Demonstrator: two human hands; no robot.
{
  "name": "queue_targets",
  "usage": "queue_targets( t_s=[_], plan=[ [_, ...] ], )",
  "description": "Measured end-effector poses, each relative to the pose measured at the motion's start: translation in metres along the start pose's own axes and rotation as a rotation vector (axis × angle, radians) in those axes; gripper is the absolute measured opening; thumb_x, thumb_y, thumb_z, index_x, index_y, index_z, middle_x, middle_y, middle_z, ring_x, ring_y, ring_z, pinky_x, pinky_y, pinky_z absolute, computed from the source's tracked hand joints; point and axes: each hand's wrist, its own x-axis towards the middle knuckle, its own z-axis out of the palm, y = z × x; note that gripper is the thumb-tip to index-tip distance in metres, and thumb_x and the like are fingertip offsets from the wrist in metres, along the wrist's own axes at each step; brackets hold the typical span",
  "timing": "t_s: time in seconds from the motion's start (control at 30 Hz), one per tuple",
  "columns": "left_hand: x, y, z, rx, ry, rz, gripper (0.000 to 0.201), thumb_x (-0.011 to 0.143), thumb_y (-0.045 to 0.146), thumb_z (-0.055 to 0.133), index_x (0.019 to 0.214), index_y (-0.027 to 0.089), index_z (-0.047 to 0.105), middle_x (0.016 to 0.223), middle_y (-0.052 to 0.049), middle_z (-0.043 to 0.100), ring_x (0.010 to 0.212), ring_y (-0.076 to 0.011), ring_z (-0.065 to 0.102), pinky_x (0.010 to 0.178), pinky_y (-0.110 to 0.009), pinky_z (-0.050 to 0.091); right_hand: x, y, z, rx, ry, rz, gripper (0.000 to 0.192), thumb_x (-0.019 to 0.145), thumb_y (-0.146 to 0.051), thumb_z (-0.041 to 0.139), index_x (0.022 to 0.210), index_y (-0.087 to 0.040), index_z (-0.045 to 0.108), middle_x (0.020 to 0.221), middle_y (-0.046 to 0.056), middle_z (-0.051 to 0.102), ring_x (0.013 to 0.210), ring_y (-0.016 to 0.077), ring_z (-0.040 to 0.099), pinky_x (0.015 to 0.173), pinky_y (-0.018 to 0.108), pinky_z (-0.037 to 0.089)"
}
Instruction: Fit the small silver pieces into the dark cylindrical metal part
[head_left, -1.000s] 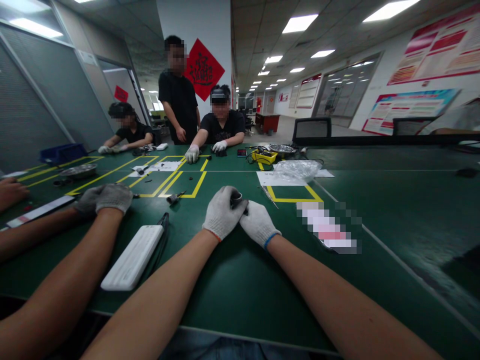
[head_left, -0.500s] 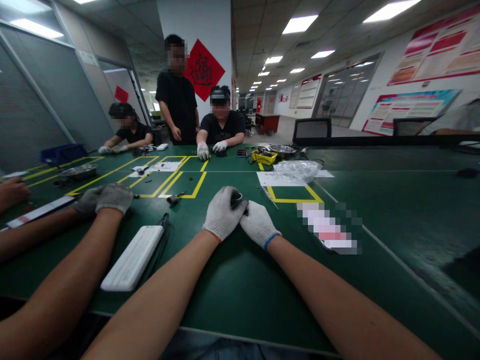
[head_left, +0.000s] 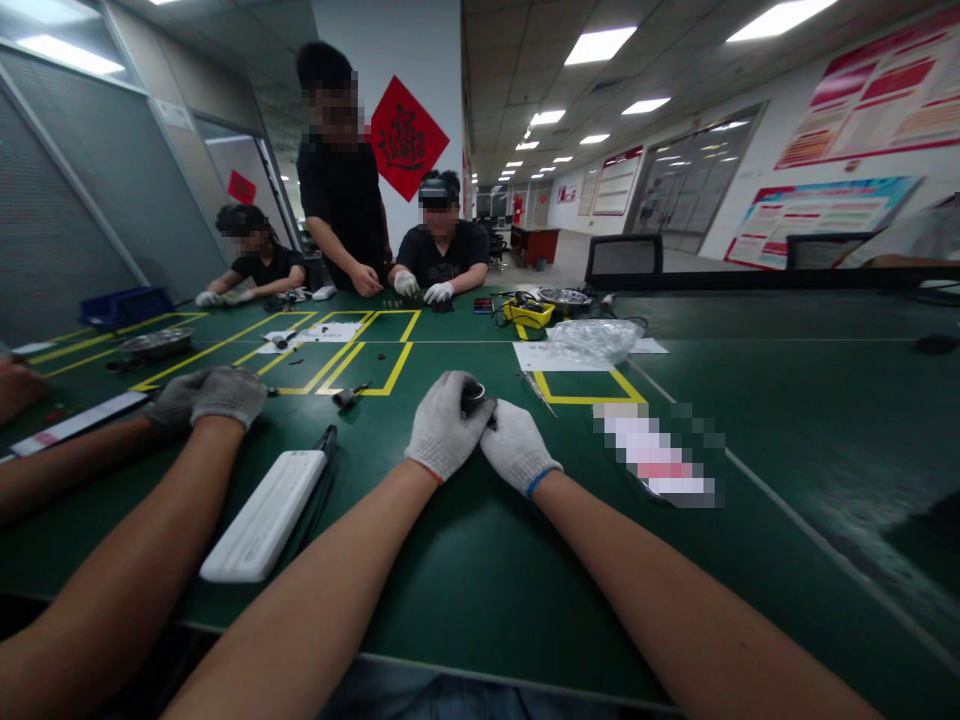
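My left hand (head_left: 446,425), in a white knit glove with an orange cuff, is closed around a small dark round part (head_left: 474,394) with a shiny rim. Most of that part is hidden by the fingers. Up against it, my right hand (head_left: 520,448), gloved with a blue cuff, has its fingers pinched together. Something dark shows at those fingertips, too small to name. Both hands are over the green table (head_left: 480,580). Tweezers (head_left: 541,393) lie just beyond my right hand, and a dark cylindrical part with a thin stem (head_left: 350,397) lies beyond my left.
A white power bank (head_left: 264,515) with a black cable lies left of my forearm. Beside it rest a co-worker's gloved hands (head_left: 225,397). A plastic bag (head_left: 596,341) and yellow bin (head_left: 529,315) stand farther back. Across the table are several people, one standing (head_left: 341,180).
The standing person has leaned towards the table and reached a hand down beside the seated person's gloves. My own hands have hardly moved and keep their hold.
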Motion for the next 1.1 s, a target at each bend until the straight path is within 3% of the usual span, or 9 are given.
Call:
queue_targets(
  t_s=[1.1],
  plan=[
    [0.0008, 0.0015, -0.0017, 0.055, -0.015, 0.001, 0.015, 0.085, 0.027, 0.070, 0.089, 0.022, 0.056, 0.091, -0.003, 0.062, 0.084, -0.0198, 0.063, 0.074, -0.032, 0.051, -0.0020, -0.0035, -0.0002, -0.022, 0.018, 0.028, 0.012, 0.086, -0.018, 0.059, 0.086, -0.017, 0.070, 0.092, 0.011, 0.075, 0.083, 0.0214, 0.066, 0.070, 0.027, 0.041]
  ],
)
